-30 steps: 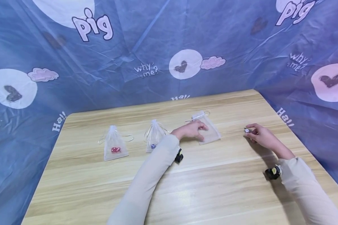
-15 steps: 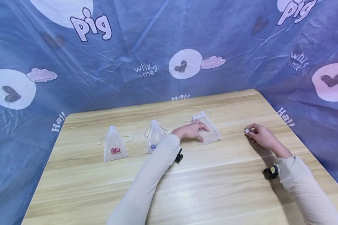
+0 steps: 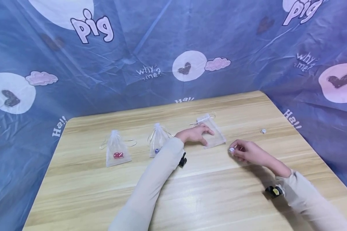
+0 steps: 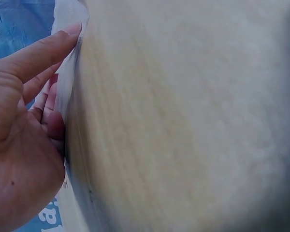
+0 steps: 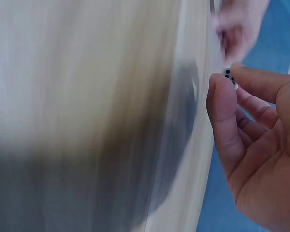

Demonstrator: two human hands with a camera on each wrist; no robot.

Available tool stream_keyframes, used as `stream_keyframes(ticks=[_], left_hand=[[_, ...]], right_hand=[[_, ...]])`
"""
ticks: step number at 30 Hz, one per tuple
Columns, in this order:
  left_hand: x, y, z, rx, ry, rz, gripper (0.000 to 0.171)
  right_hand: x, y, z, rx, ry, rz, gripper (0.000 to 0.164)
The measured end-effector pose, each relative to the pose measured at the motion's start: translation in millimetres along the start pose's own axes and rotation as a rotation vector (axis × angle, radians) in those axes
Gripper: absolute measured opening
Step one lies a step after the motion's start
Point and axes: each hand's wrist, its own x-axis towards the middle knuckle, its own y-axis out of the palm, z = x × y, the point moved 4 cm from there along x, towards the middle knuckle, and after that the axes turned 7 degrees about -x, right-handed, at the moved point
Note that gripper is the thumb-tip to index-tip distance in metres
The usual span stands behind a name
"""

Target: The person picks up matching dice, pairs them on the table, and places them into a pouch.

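Note:
In the head view my right hand point(image 3: 248, 152) pinches a white die point(image 3: 232, 149) between thumb and fingertips. The right wrist view shows dark pips on the pinched die point(image 5: 228, 75). A second white die point(image 3: 263, 131) lies on the table farther to the right. My left hand point(image 3: 193, 133) rests on a flat, sheer white drawstring bag point(image 3: 217, 134), thumb and fingers spread apart. The left wrist view has its fingertips at the thin fabric point(image 4: 67, 82) of that bag.
Two more sheer bags lie on the left: one bag point(image 3: 114, 146) with red dice point(image 3: 118, 155), another bag point(image 3: 159, 138) with a blue die point(image 3: 157, 150), partly covered by my left sleeve point(image 3: 153, 179). A blue printed cloth point(image 3: 118, 86) hangs behind the wooden table point(image 3: 208, 199).
My right hand has moved left and nearer, carrying a white die toward the flat bag. The other white die now shows on the table behind it. My left hand has stayed put.

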Motion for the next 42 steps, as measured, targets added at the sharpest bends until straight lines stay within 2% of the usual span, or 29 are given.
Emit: stream_keyframes(ticks=[5,10,13,17,21,24,26,30,34,38,42], left_hand=[[-1.2,0.3,-1.5,-0.025,-0.023,0.011,0.059],[-2.1,-1.4,-3.7,-0.006,-0.019,0.017,0.059],[-1.9,-1.5,-3.5,-0.005,-0.02,0.022,0.058],[-1.6,-0.9,-2.6,-0.011,-0.018,0.035,0.058],[-0.5,0.2,-1.6,-0.017,-0.019,0.046,0.059],[0.0,0.1,-0.9,-0.019,-0.025,0.044,0.059],[0.2,-0.2,-0.5,-0.014,-0.025,0.043,0.06],[0.6,-0.1,0.5,-0.033,-0.033,0.041,0.06],[0.9,0.8,1.9,-0.042,-0.046,0.041,0.059],[1.5,0.6,1.3,-0.024,-0.034,0.037,0.059],[1.9,0.0,0.5,-0.021,-0.028,0.037,0.058]], right_hand=[[-3,30,26,0.062,-0.066,0.123,0.016],[-4,50,40,0.066,-0.121,0.202,0.013],[-4,57,42,0.026,-0.154,0.205,0.011],[-3,61,41,-0.044,-0.186,0.169,0.009],[-3,60,41,-0.08,-0.232,0.155,0.016],[-2,49,38,-0.075,-0.238,0.135,0.025],[-2,34,32,-0.063,-0.203,0.09,0.029],[-1,-7,10,-0.086,-0.095,-0.096,0.031],[-3,-42,-18,-0.175,-0.017,-0.245,0.031],[-8,-65,-41,-0.221,0.049,-0.319,0.032],[-12,-82,-58,-0.207,0.105,-0.37,0.035]])
